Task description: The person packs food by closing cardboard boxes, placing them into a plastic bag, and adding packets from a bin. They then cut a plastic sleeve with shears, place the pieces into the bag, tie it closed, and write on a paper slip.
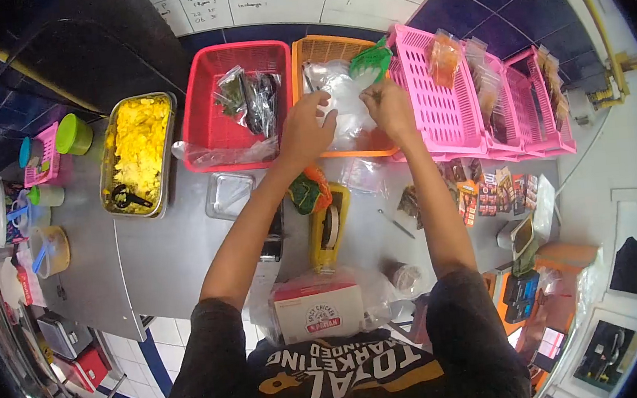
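Observation:
Both of my hands reach over an orange basket [307,48] lined with clear plastic bags [343,91]. My left hand [308,128] is at the basket's left side, its fingers curved and apart above the plastic, with nothing visibly gripped. On the right, my right hand [390,109] has thumb and fingers pinched together. What lies in that pinch is too small to make out, though clear plastic is right beside it. A green plastic packet [371,61] sits at the basket's back right corner, just beyond my right hand.
A red basket [204,65] with wrapped black cutlery stands left, beside a metal tray of yellow rice [138,131]. Pink baskets [431,106] with sachets stand right. Nearer are a yellow tape dispenser [327,228], a clear container [229,195] and a bagged box [319,312].

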{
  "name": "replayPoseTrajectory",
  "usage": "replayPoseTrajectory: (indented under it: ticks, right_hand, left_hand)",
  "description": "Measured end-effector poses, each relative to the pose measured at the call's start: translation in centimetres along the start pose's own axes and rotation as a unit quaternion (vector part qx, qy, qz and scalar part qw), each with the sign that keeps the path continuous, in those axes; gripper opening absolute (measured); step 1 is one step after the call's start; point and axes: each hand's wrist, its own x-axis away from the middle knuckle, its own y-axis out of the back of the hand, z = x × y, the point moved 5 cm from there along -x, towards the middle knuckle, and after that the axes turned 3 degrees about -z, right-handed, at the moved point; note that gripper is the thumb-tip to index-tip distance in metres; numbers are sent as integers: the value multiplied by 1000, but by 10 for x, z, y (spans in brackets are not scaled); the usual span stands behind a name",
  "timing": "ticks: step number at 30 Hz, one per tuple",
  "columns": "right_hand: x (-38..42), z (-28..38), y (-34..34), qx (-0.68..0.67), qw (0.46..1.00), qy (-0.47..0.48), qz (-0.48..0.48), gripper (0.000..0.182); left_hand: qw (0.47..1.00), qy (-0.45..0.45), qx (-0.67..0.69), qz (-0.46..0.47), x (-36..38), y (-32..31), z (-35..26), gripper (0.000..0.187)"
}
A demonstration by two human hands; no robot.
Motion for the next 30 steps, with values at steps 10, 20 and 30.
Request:
replayPoseTrajectory:
  ticks: [10, 20, 30]
  right_hand:
    - [-13, -18, 0, -195, 974, -114, 31, 25]
    - [-23, -8, 24, -86, 983, -87, -135, 29]
    - [-70, -28, 62, -386, 845, -76, -363, 31]
  left_hand:
    - [980, 95, 172, 16, -47, -73, 34, 43]
    - [950, -269, -154, 31, -10, -62, -15, 21]
    - [957, -31, -204, 203, -8, -99, 30, 23]
